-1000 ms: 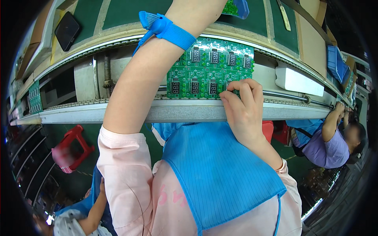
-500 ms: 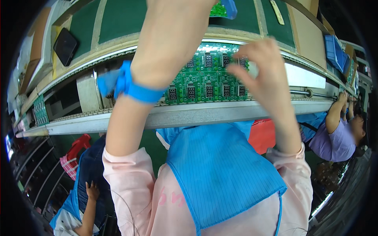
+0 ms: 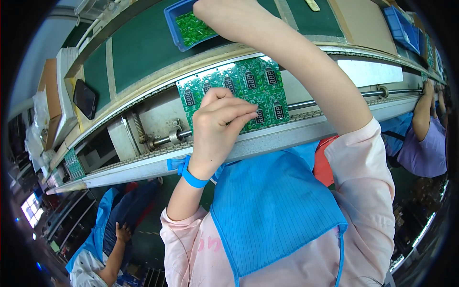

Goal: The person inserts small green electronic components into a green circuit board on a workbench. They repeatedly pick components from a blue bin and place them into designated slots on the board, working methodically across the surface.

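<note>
The left hand is seen at the centre, fingers bunched and curled narrow, their tips pressed onto the green board, which lies flat on the conveyor rails just above the hand, toward twelve o'clock. Whether anything small is pinched between those tips cannot be told. A blue strap is worn at the left wrist, at seven o'clock from the hand. The right hand is stretched up to twelve o'clock, over the near edge of a blue bin filled with small green parts on the green belt; its fingers are cut off by the frame's top edge, so their state cannot be told. The right forearm is laid across the board's upper right corner. A black phone is seen at ten o'clock, well apart from the board. A blue apron over a pink sleeve fills the five o'clock area. A person in purple is seated at three o'clock, one arm raised to the rails, and another person is seated at seven o'clock.
</note>
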A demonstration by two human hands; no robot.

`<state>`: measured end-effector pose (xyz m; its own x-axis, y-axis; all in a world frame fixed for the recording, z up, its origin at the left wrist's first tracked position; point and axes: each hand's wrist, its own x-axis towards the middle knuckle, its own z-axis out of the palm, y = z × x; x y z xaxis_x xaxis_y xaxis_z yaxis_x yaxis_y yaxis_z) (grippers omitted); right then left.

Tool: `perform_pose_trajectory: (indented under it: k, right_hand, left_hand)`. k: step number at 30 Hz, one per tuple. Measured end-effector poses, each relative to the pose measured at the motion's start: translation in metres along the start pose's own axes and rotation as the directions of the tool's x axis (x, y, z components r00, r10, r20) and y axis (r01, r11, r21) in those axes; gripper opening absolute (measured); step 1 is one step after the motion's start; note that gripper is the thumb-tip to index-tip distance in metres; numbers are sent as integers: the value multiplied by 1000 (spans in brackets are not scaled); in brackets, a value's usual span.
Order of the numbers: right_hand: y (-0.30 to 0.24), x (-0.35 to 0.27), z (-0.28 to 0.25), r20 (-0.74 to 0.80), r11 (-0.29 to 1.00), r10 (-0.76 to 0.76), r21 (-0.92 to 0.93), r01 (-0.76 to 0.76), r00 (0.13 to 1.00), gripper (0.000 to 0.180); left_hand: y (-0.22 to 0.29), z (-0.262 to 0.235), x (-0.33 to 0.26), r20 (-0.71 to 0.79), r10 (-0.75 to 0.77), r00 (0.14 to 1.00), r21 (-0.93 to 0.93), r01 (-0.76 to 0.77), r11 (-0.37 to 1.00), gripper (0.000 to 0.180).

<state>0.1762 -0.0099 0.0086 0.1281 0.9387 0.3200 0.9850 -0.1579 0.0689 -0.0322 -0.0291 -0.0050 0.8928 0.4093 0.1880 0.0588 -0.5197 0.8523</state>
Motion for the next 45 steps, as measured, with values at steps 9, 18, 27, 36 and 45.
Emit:
perform_pose_trajectory:
  k: [9, 18, 27, 36, 45]
  right_hand:
    - [10, -5, 1, -259, 966, 79, 260, -10, 963, 10]
    - [21, -71, -67, 292, 60, 450, 933, -355, 844, 12]
    - [1, -200, -55, 602, -537, 393, 764, -359, 695, 10]
    - [-13, -225, -45, 627, -589, 461, 746, -312, 628, 20]
    - [-11, -227, -37, 603, -591, 441, 752, -291, 664, 18]
  left_hand:
    - [9, 3, -2, 12, -105, 994, -98, 106, 990, 16]
    - [11, 10, -1, 21, -134, 991, -104, 136, 985, 18]
    - [17, 20, -3, 3, -216, 976, 32, 216, 976, 21]
    - [27, 33, 0, -11, -103, 995, 287, 101, 953, 20]
    - [23, 38, -5, -50, -157, 986, 309, 164, 937, 22]
